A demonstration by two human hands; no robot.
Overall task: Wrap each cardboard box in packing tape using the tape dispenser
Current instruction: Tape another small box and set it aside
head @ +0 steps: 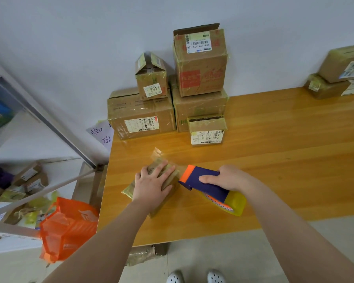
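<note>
Near the table's (274,160) front left corner, the left hand (151,185) presses a small box (169,177), fingers flat and slightly spread, hiding most of its blurred print. The right hand's (231,178) fingers curl round the dispenser (204,183), just beside the box. A far-edge label (153,89) reads "2911".

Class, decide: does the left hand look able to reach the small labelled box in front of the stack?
Probably yes: the table before the small labelled box is bare, but the left hand is pressing the box being taped.
</note>
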